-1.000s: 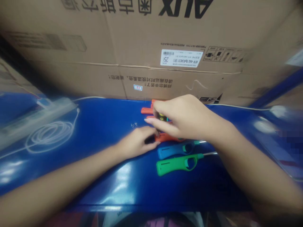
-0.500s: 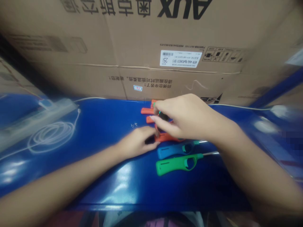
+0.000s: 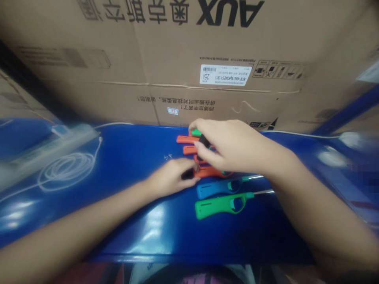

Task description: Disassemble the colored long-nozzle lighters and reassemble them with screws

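Several long-necked lighters lie in a row on the blue shelf. My left hand is closed, thumb and fingers at the handle end of an orange lighter. Over the far end of the row, my right hand curls its fingers round a green lighter, whose front part the hand hides. Two more orange lighters, one farther back and one nearer, lie partly under that hand. On the near side are a blue lighter and another green lighter, both with metal necks pointing right.
A large cardboard box stands behind the blue shelf. To the left are a white power strip and a coiled white cable. A blue metal brace rises at the right, near white round items.
My right hand has shifted slightly, and the green lighter at the back of the row now shows more under its fingers. My left hand stays where it was.
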### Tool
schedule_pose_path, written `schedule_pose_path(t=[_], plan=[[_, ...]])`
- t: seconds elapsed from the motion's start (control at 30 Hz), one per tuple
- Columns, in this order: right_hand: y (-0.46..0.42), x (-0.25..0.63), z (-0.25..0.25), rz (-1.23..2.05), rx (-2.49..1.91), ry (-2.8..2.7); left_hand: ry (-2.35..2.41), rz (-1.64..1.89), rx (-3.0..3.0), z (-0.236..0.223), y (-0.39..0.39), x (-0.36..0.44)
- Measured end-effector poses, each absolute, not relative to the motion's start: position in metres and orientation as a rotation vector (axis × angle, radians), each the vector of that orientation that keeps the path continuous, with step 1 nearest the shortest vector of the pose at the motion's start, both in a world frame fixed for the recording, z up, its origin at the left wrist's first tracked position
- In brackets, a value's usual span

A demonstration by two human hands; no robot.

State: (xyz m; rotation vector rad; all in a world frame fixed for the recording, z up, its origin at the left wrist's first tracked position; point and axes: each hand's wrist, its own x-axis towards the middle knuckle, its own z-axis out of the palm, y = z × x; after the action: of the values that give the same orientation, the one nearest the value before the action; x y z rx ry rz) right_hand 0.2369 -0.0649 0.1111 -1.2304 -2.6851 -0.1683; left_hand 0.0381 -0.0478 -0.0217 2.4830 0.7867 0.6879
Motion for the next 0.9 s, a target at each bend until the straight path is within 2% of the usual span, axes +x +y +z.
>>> schedule_pose_path(t=[0.9], plan=[[-0.0700,0.2365,0.1150,-0.109,-1.056,-2.740,0.777,0.718,2.445,-0.0251,-0.0466,0.0371]])
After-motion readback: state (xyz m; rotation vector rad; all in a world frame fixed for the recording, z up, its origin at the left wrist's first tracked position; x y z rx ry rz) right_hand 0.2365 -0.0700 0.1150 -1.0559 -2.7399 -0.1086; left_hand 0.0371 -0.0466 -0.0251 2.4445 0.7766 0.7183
